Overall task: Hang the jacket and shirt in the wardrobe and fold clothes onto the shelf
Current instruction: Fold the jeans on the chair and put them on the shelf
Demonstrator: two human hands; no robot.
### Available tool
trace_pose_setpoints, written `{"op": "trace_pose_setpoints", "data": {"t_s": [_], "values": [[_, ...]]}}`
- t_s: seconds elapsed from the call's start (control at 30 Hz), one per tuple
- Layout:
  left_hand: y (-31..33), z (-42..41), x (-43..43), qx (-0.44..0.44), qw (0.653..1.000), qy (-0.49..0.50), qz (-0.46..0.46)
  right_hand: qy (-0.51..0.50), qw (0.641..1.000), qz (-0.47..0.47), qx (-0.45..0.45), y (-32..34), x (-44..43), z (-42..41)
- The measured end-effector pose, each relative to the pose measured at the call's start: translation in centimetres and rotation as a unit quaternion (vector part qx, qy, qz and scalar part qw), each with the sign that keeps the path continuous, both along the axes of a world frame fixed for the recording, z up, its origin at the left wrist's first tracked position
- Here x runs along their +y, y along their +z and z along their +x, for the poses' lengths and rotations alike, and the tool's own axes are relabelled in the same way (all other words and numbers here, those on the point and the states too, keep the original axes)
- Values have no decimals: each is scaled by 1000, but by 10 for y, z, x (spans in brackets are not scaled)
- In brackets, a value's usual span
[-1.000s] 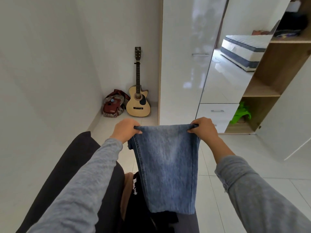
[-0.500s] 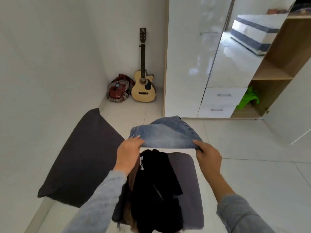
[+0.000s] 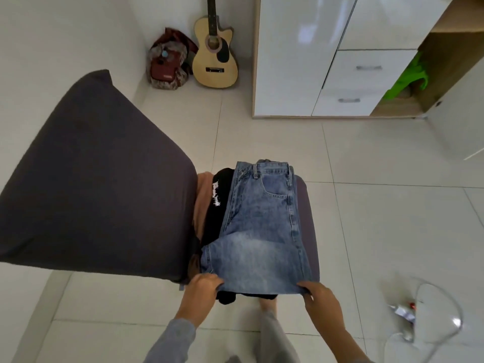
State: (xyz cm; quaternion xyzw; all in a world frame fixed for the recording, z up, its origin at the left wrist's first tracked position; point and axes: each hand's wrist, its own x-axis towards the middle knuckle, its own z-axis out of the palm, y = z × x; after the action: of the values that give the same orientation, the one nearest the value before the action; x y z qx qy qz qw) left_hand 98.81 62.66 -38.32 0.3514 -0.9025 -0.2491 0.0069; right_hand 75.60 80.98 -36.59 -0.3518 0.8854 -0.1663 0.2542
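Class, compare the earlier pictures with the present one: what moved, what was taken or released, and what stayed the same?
The jeans, hanging in the air a second ago, were folded over and laid flat on the black garment. The left hand and right hand came down with them, keeping their grip on the edge; nothing was released. The guitar and bag stayed put.

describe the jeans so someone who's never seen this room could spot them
Find the big dark grey cushion on the left; a smaller grey seat sits just right of it. The jeans lie on it, partly over a black top beside a tan garment. Only they are faded blue denim with a stitched pocket.
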Motion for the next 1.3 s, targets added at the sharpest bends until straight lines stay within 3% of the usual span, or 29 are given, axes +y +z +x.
{"op": "trace_pose_setpoints", "data": {"t_s": [0.07,0.23,0.47,0.77,1.07,1.13,1.23,1.3], "values": [[5,-2,-8,31,1000,5,2,0,999,-34,-8,5,-7,-10],[42,-41,-59,98,990,10,-103,-10,983,-181,42,33,-56,-53],[72,-140,-167,76,980,71,-171,-68,955,-286,32,54,-169,-129],[35,-233,-265,31,981,134,-140,-115,956,-256,82,1,-287,-201],[-32,-271,-296,-44,973,213,-82,-108,987,-95,76,-72,-342,-236],[-40,-281,-280,-38,983,169,-65,-84,989,-94,77,-78,-345,-226],[-58,-294,-248,-70,997,11,-41,69,987,-100,107,-92,-342,-197],[-73,-296,-239,-106,994,23,-12,117,985,-68,103,-106,-335,-184]]}}
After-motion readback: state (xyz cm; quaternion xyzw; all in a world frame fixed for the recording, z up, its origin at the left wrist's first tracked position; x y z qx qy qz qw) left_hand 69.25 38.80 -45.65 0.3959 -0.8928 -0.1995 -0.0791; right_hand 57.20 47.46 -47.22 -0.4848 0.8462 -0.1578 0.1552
